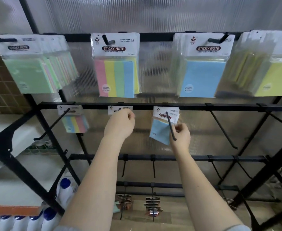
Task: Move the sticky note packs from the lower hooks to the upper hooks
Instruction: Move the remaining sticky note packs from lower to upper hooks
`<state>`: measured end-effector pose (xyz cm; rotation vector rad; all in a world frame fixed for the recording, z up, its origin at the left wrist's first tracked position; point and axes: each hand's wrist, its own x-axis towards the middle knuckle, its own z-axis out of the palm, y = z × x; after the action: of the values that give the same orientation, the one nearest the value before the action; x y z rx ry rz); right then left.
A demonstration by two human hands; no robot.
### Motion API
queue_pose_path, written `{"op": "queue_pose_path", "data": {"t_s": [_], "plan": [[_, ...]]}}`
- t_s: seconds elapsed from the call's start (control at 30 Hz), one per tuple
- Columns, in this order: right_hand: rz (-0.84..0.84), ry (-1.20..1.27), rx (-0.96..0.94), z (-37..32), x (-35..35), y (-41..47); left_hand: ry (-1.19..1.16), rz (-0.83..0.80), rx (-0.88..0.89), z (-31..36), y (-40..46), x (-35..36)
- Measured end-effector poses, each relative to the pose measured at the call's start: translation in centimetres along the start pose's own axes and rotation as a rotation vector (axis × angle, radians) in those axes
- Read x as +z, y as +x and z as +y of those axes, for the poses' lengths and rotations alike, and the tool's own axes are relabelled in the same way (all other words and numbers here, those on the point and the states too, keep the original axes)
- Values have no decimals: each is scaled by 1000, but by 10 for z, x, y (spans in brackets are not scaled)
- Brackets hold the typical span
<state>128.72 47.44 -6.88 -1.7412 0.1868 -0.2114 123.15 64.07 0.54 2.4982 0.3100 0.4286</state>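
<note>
Four bunches of glossy plastic-sleeved sticky note packs (116, 64) are hung along the upper black metal rail (153, 36). On the lower rail, three hooks are loaded: a striped pastel pack (75, 123) at 9 o'clock, a white-carded pack (118, 110) pinched by the curled left hand (120, 125) near centre, and a flat blue pack (162, 129) gripped by the right hand (181, 134) at 3 o'clock, threaded on its thin black wire hook (171, 126).
</note>
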Motion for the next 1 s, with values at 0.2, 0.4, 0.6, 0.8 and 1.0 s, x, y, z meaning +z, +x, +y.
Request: {"op": "queue_pose_path", "data": {"t_s": [0.2, 0.4, 0.6, 0.8, 1.0], "plan": [[-140, 150, 94, -7, -12, -11, -19, 3, 32, 0, -2, -4], [-95, 66, 7, -14, -39, -31, -41, -19, 40, 6, -2, -3], [-141, -181, -84, -29, -71, -50, -146, -124, -2, 20, 6, 17], [-188, -417, -141, -52, -98, -63, -182, -260, -110, 42, 22, 49], [-92, -351, -140, -66, -129, -75, -441, -205, -204, 46, 16, 72]]}}
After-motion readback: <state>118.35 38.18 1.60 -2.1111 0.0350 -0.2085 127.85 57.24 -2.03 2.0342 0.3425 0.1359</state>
